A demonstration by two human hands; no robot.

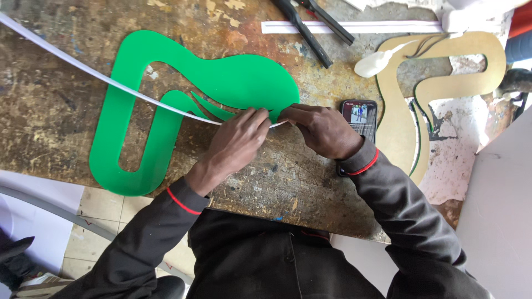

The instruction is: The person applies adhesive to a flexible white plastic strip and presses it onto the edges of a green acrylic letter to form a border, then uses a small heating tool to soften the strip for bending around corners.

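Evidently, step in hand: bending a thin white strip (100, 77) along the edge of a green cut-out shape (183, 99) lying flat on the bench (44, 122).
Left hand (241, 138): fingers pinched on the strip at the shape's lower lobe.
Right hand (321, 130): fingers pressed the strip's end, just beside the left.
Strip: ran slantwise over the shape from the upper left.
Nearby: phone (360, 119), tan template (443, 72).
Next move, judged: called for steady pressure around the curve.

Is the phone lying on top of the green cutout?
No, the phone lies on the bare workbench to the right of the green cutout, partly under the right hand and sleeve, clear of the green shape.
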